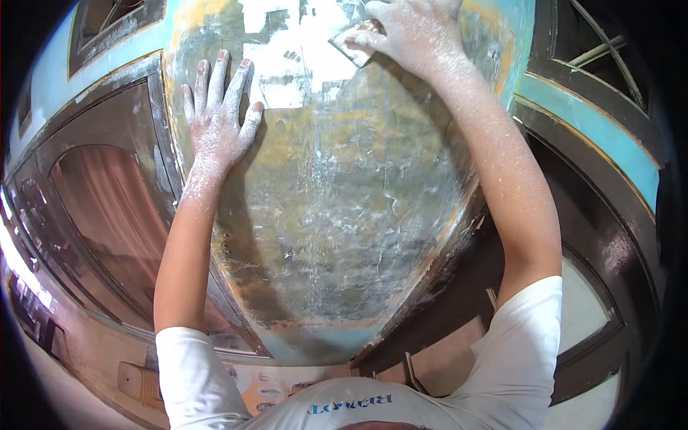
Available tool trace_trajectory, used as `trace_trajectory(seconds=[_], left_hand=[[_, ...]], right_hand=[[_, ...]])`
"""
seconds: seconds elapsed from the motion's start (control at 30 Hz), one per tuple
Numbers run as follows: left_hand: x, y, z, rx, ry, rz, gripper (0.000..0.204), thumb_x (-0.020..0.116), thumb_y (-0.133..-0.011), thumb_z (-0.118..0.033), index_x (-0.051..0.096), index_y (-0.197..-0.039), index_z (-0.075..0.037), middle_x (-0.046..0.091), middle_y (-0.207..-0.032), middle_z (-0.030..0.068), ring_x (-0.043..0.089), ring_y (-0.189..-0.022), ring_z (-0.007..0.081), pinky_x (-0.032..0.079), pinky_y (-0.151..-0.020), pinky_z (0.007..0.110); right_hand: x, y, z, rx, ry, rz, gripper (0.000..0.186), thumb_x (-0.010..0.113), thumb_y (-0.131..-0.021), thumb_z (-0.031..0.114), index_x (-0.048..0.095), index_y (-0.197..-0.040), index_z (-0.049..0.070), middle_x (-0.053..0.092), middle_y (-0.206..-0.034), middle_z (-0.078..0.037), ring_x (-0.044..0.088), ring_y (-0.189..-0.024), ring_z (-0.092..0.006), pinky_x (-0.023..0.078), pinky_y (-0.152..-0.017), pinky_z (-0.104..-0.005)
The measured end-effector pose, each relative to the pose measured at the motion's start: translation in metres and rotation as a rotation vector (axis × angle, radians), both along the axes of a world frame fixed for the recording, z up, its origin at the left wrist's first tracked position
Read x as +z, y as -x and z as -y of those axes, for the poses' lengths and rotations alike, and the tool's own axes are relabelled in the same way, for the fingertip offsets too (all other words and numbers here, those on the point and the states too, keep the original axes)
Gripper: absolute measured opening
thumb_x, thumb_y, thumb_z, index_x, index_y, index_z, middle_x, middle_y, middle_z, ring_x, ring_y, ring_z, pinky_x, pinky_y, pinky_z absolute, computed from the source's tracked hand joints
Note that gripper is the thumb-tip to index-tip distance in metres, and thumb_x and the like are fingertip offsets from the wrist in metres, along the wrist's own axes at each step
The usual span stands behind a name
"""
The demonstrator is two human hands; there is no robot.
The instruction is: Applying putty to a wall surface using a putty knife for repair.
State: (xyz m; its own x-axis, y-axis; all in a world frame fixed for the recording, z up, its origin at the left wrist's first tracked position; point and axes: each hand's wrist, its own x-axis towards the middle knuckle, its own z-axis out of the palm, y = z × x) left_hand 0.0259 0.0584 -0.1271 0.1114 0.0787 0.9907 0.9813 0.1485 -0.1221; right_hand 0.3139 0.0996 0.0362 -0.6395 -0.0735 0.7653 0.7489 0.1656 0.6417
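Observation:
My left hand (216, 122), powdered with white dust, lies against the worn wall (322, 186) with its fingers spread, just left of a white plastered patch (294, 79). Higher up and to the right, my right hand (416, 32) is closed on a small, dusty folded piece of sandpaper (352, 46). The sandpaper is against the right part of the white patch, one corner pointing down. White dust coats my right hand and forearm too; the upper edge of the view cuts off part of that hand.
A dark wooden frame with a reddish curtain (115, 201) stands to the left. On the right are dark wood frames (588, 201) and a turquoise wall strip (595, 125). A brown chair-like object (140, 380) is low at left. White powder streaks run down the wall.

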Motion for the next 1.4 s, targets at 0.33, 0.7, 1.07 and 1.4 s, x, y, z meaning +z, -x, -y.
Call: trace_trajectory(seconds=[0.33,0.7,1.07,1.4], left_hand=[[-0.012,0.003,0.012,-0.019,0.094,-0.021,0.068,0.064,-0.091,-0.043,0.046,-0.155,-0.028,0.028,-0.169,0.0086,0.024,-0.154,0.0391,0.018,-0.122,0.066],[-0.058,0.012,0.022,0.008,0.223,-0.017,0.072,0.064,-0.088,-0.042,0.047,-0.155,-0.024,0.026,-0.169,0.0133,0.02,-0.156,0.0413,0.018,-0.12,0.069],[-0.142,0.023,0.023,-0.033,0.324,-0.021,0.071,0.068,-0.085,-0.046,0.054,-0.15,-0.022,0.026,-0.168,0.019,0.017,-0.156,0.0458,0.012,-0.12,0.071],[-0.217,0.023,0.022,-0.094,0.329,0.032,0.066,0.071,-0.082,-0.046,0.063,-0.142,-0.02,0.032,-0.165,0.0231,0.012,-0.156,0.0481,0.006,-0.118,0.074]], right_hand=[[-0.065,-0.012,0.014,0.073,0.068,-0.099,0.043,0.059,-0.095,0.057,0.073,-0.097,0.017,0.073,-0.092,-0.006,0.069,-0.09,-0.0267,0.035,-0.102,-0.0564],[-0.278,0.0,0.03,0.807,1.068,-0.655,0.036,0.054,-0.104,0.01,0.044,-0.137,0.002,0.067,-0.093,-0.022,0.068,-0.085,-0.0373,0.052,-0.078,-0.0448],[-0.321,0.065,0.028,0.911,0.913,-0.791,0.048,0.056,-0.1,0.008,0.05,-0.148,0.004,0.064,-0.118,-0.018,0.065,-0.098,-0.031,0.051,-0.089,-0.04],[-0.349,0.082,0.054,0.394,1.264,-0.561,0.067,0.058,-0.099,0.018,0.032,-0.161,0.021,0.067,-0.1,-0.021,0.067,-0.088,-0.0447,0.054,-0.078,-0.0529]])
